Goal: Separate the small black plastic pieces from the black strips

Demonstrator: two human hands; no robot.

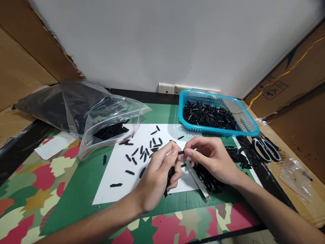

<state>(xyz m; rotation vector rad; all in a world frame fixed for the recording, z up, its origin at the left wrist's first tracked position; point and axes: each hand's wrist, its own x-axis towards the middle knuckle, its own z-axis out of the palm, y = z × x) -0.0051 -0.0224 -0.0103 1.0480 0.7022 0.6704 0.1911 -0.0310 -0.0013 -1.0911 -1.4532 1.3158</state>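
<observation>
Between my two hands, above the white paper [109, 189], spans a small black strip [181, 152]. My left hand [162, 173] is closed, pinching one end between thumb and forefinger, with more black strips [169, 178] under its curled fingers. My right hand [213, 159] pinches at the other end; its fingertips partly hide the piece. Loose black strips [144, 156] lie scattered on the paper to the left. Beneath my right hand is a heap of black strips [209, 178], partly covered, beside a narrow whitish bar [199, 183] with a red tip.
At the back right stands a blue basket [218, 130] of black pieces. A clear zip bag [86, 112], full of black pieces, lies open at the left. Scissors [266, 149] and a small plastic bag [297, 179] lie at the right. Cardboard boxes flank the table; a wall rises behind.
</observation>
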